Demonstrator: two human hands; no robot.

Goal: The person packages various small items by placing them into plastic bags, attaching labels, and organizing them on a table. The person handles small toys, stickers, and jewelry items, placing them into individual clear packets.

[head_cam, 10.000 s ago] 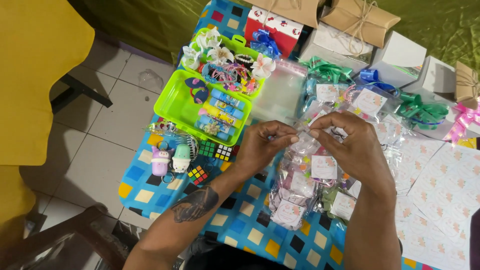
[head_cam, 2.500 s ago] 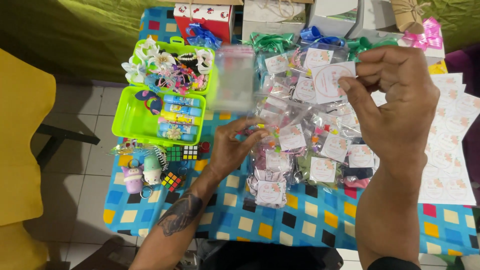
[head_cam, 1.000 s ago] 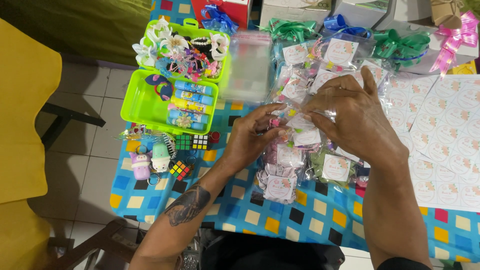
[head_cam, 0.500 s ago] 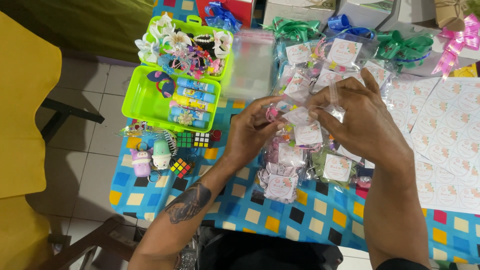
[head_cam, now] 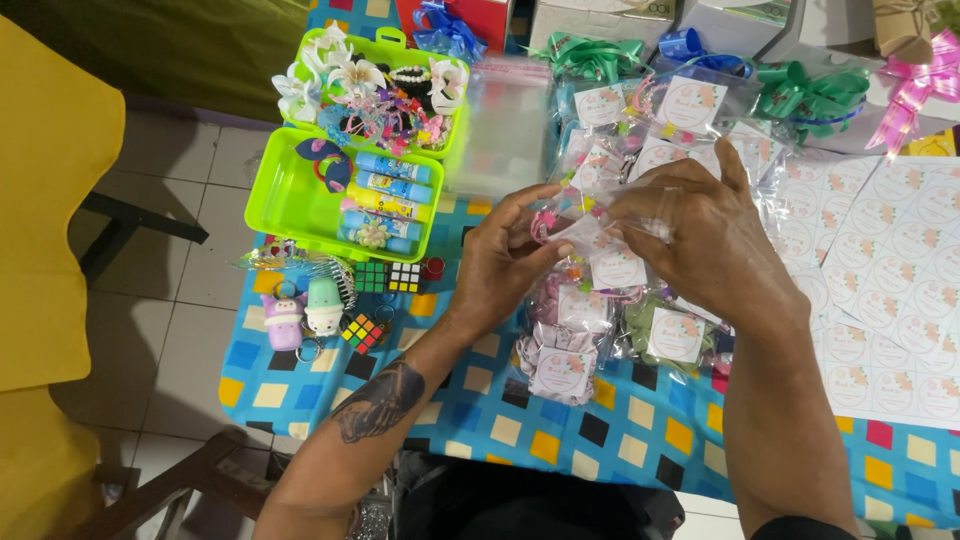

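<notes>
Above the heap of filled gift packets [head_cam: 600, 310] on the chequered tablecloth [head_cam: 480, 420], a small clear plastic bag [head_cam: 600, 225] is pinched between both hands. The left hand [head_cam: 505, 262] grips its pink-beaded end with curled fingers, and the right hand [head_cam: 715, 240] clasps the other end. A lime-green tray [head_cam: 290, 200] of trinkets lies to the left, sticker sheets [head_cam: 900, 260] to the right.

**Colours and patterns on record**

The counter [head_cam: 480, 420] wears a blue cloth checked with yellow, black, white and red squares. The open case [head_cam: 300, 200] is lime green; it holds blue and yellow tubes [head_cam: 390, 190] and white flowers [head_cam: 335, 75]. The bows [head_cam: 805, 95] are green, another bow [head_cam: 915, 85] is pink. The sticker sheets [head_cam: 900, 260] are white with round pink-floral labels. The puzzle cubes [head_cam: 385, 278] are multicoloured. The small bag [head_cam: 600, 225] in both hands is clear. The chair [head_cam: 50, 200] is yellow.
</notes>
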